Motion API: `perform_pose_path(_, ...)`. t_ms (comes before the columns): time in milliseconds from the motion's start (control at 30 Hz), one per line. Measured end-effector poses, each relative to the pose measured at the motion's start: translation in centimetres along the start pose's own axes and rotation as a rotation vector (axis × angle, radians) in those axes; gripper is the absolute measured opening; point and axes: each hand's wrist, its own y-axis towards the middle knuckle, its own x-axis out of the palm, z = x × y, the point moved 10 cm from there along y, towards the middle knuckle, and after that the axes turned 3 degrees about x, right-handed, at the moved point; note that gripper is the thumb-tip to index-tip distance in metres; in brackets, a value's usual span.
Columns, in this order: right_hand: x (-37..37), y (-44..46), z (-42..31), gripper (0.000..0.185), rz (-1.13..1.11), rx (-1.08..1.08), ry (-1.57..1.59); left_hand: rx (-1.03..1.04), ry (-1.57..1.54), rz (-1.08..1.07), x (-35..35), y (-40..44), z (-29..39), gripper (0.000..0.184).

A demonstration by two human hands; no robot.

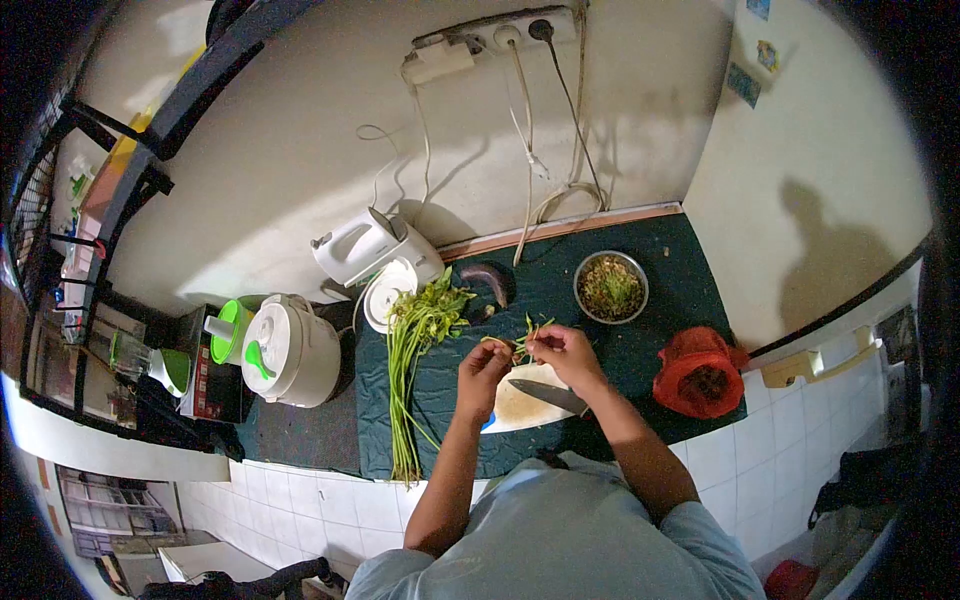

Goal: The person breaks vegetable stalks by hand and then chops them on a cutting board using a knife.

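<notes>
My left hand (482, 372) and my right hand (568, 356) are close together above the cutting board, fingers pinched. Between them is a small leafy green stem (532, 328), its details partly hidden by my fingers. Under my hands lies the white cutting board (515, 408), and on it a knife (546, 393) with a wide dark blade. To the left is a long bunch of leafy greens (402, 370), leaves towards the wall and stems towards me. A metal bowl (645, 297) of chopped greens stands beyond my right hand.
An eggplant (488, 281) lies behind the greens. A red plastic bag (698, 378) with dark contents stands open at right. At left are a white stand mixer (378, 255) and a rice cooker (292, 352). Cords hang from the power strip (500, 38) on the wall.
</notes>
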Motion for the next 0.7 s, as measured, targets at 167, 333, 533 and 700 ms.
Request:
perform_pose_path(167, -0.2, -0.1, -1.9, 0.018, -0.197, 0.186, 0.095, -0.135, -0.124, -0.043, -1.5, 1.2, -3.8, 0.009)
perform_pose_path(333, 0.1, -2.0, -0.5, 0.016, -0.313, 0.512, 0.24, -0.223, -0.115, -0.117, 1.7, -0.8, -1.4, 0.012)
perform_pose_path(533, -1.0, -1.0, 0.7, 0.018, -0.206, 0.487, 0.115, -0.32, -0.233, -0.242, 3.3, -1.2, -2.3, 0.015)
perform_pose_path(700, -1.1, -1.0, 0.8, 0.018, -0.175, 0.482, 0.084, -0.318, -0.157, -0.282, 3.8, -1.8, -2.3, 0.02)
